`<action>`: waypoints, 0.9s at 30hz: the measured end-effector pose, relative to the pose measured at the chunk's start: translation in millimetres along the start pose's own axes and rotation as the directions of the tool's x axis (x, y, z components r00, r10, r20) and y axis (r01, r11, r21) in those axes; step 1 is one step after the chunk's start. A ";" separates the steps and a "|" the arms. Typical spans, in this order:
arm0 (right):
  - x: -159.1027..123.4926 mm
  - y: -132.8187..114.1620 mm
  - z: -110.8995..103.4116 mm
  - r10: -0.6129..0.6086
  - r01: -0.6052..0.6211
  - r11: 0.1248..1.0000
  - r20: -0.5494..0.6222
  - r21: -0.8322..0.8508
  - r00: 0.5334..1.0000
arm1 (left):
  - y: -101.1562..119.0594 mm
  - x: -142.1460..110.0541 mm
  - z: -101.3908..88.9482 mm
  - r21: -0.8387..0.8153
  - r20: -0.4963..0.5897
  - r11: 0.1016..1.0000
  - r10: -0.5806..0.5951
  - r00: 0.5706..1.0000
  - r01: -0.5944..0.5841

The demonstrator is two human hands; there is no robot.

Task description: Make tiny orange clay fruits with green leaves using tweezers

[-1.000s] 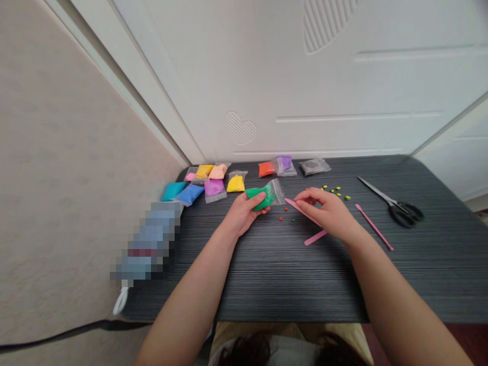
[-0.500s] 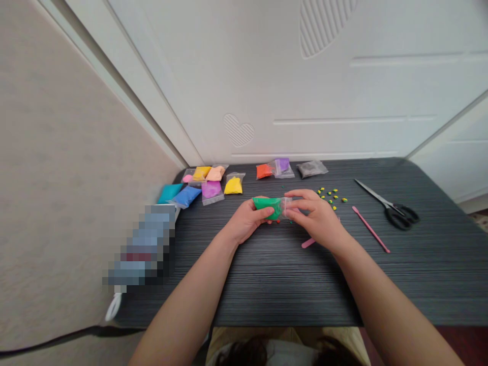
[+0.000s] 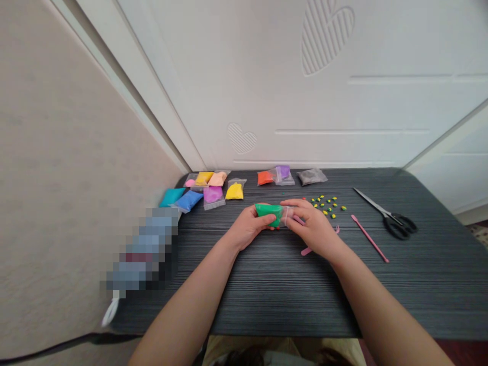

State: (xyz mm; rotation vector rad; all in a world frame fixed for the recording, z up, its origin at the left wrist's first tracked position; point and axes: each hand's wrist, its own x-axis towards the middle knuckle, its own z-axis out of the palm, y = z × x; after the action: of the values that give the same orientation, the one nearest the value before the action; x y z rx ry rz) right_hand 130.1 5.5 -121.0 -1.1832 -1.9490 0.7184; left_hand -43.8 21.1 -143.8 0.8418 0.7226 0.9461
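Above the middle of the dark table, my left hand is closed around a small zip bag of green clay, thumb on its front. My right hand pinches the clear zip end of that bag, with its fingers bent over the plastic. Beneath the right hand, pink modelling tools lie partly hidden. Tiny yellow-and-green clay pieces are scattered just beyond that hand. A few small red bits show by the fingers, partly covered.
Bags of coloured clay lie along the back, including yellow, blue, orange and grey. To the right are a thin pink tool and black-handled scissors. A blurred-out object lies at the left edge.
My right hand has moved left from above the pink tools to the bag's clear end and now grips it. The green bag has turned level, held in my left hand throughout.
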 end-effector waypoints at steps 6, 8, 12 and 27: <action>0.0 -1.5 -20.8 0.142 -0.121 0.976 -0.109 0.182 0.984 | 3.3 2.8 -11.1 -0.045 -0.080 0.998 0.041 0.996 -0.045; -0.3 -1.2 -28.2 0.178 -0.147 0.963 -0.121 0.227 0.977 | 5.5 4.1 -15.2 -0.063 -0.111 0.996 0.054 0.992 -0.061; -1.8 -0.8 -31.8 0.208 -0.198 0.937 -0.005 0.289 0.978 | 8.9 6.4 -20.4 -0.096 -0.161 0.992 0.060 0.985 -0.076; -6.2 7.4 -24.8 0.141 -0.068 0.941 0.200 -0.331 0.970 | 11.5 8.4 -24.3 -0.128 -0.216 0.982 0.106 0.971 -0.136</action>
State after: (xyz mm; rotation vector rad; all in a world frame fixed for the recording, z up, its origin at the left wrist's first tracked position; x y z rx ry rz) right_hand 155.9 5.2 -114.2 -1.4658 -2.2661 0.6218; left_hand -64.9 39.4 -147.0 0.6728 0.7801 1.1948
